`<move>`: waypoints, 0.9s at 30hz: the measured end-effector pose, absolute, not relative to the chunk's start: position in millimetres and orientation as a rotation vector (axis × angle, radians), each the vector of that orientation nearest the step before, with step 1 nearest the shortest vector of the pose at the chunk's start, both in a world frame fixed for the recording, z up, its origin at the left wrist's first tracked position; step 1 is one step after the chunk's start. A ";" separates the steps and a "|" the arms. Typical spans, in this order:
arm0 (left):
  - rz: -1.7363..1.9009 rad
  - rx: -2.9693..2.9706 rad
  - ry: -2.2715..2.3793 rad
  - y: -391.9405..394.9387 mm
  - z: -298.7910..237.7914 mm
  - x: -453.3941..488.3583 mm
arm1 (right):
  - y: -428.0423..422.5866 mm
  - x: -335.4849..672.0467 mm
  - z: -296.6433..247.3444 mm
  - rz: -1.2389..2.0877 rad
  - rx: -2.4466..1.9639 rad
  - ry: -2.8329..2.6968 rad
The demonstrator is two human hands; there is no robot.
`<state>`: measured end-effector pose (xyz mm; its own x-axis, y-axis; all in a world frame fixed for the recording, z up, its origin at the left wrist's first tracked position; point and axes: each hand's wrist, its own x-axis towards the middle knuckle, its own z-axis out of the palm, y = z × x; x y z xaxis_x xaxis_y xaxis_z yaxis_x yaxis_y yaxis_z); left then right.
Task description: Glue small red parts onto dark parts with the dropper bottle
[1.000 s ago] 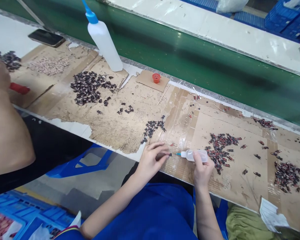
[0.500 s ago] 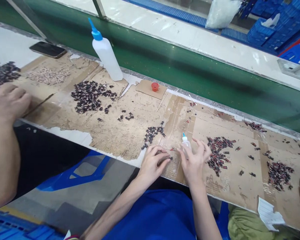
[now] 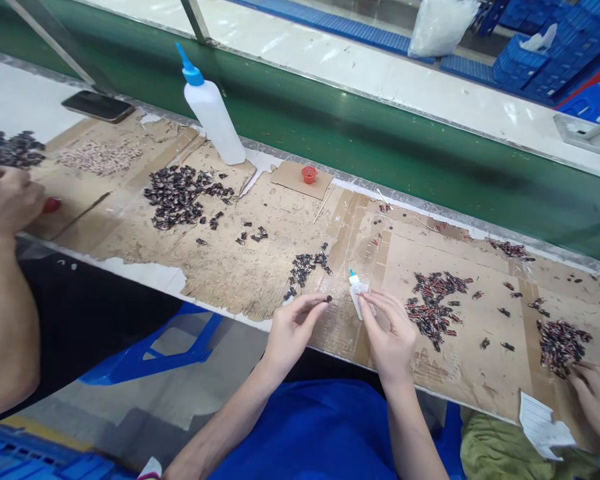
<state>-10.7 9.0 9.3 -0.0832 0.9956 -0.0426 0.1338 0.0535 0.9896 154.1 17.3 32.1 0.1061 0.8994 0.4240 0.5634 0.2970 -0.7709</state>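
Observation:
My left hand [image 3: 293, 330] is closed in a pinch on a small black part [image 3: 329, 299], held just above the cardboard. Opposite it, my right hand [image 3: 391, 330] pinches a tiny red piece [image 3: 361, 295] between thumb and index finger. Directly behind those fingertips is a small white dropper bottle [image 3: 356, 305] with a blue tip, tilted; whether the hand also touches it I cannot tell. Beyond my left hand lies a small pile of black parts [image 3: 303, 268]. A heap of red and black pieces [image 3: 433, 313] lies to the right of my right hand.
A large white squeeze bottle [image 3: 215, 120] stands at the back near a black parts heap [image 3: 175, 197]. A red cap [image 3: 309, 175] rests on a cardboard piece. Co-workers' hands are at left [image 3: 7, 200] and right [image 3: 597, 397]. A phone [image 3: 97, 105] lies at back left.
The red piece that lay on the table between my hands is now in my right fingers. The dropper bottle sits further left. My left hand has risen slightly; a co-worker's hand has appeared at right.

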 end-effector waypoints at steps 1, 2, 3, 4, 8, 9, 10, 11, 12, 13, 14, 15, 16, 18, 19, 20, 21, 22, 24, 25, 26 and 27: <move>1.185 1.265 1.396 9.8 11.5 -10.5 | 14.3 154.1 35.0 0.508 -1.381 -1.501; 1.203 1.315 1.394 10.5 13.7 -10.1 | 11.6 153.9 37.6 0.580 -1.384 -1.446; 1.217 1.373 1.384 10.9 16.0 -9.3 | 9.1 153.6 40.0 0.639 -1.381 -1.413; 1.227 1.430 1.363 11.1 18.3 -8.1 | 7.0 153.1 42.1 0.683 -1.374 -1.401; 1.234 1.572 1.273 9.3 25.1 -1.3 | 1.2 151.1 46.1 0.767 -1.340 -1.392; 1.235 1.587 1.268 8.6 26.1 0.5 | 0.4 150.8 45.7 0.785 -1.343 -1.370; 1.236 1.597 1.266 8.0 26.9 2.1 | -0.2 150.6 44.9 0.804 -1.354 -1.341; 1.236 1.606 1.264 7.6 27.5 3.5 | -0.6 150.7 43.7 0.822 -1.368 -1.312; 1.236 1.615 1.259 7.2 28.0 4.7 | -0.9 150.9 42.3 0.841 -1.384 -1.288; 1.232 1.625 1.252 7.0 28.5 5.8 | -1.2 151.3 40.8 0.858 -1.400 -1.271; 1.227 1.637 1.242 6.9 28.9 6.6 | -1.5 151.8 39.3 0.876 -1.411 -1.258; 1.221 1.648 1.235 6.8 29.2 7.5 | -2.0 152.4 37.7 0.898 -1.418 -1.245; 1.215 1.657 1.234 6.7 29.5 8.3 | -2.7 153.0 36.0 0.926 -1.426 -1.227; 1.204 1.669 1.232 6.4 29.5 10.3 | -4.8 154.2 32.5 1.001 -1.441 -1.179; 1.202 1.671 1.227 6.2 29.3 11.6 | -6.1 154.9 30.6 1.040 -1.450 -1.157; 1.201 1.668 1.220 6.0 28.9 12.9 | -7.5 155.6 28.7 1.068 -1.459 -1.145; 1.200 1.660 1.211 5.9 28.5 14.4 | -8.9 156.4 26.9 1.079 -1.467 -1.144; 1.198 1.645 1.202 5.9 28.2 16.0 | -10.2 157.3 25.2 1.073 -1.470 -1.155; 1.175 1.601 1.193 6.1 28.0 19.3 | -11.9 159.6 22.9 1.024 -1.464 -1.197; 1.158 1.573 1.194 6.4 28.2 20.9 | -12.2 160.8 22.5 0.986 -1.456 -1.222; 1.139 1.543 1.196 6.7 28.6 22.5 | -12.4 162.1 22.7 0.944 -1.446 -1.251; 1.119 1.514 1.201 6.9 29.2 24.0 | -12.2 163.4 23.4 0.897 -1.434 -1.282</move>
<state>24.0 6.9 29.2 0.1272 0.9840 0.1246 0.1937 -0.1478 0.9699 163.4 -12.2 23.4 0.1721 0.9819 0.0795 0.2620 0.0322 -0.9645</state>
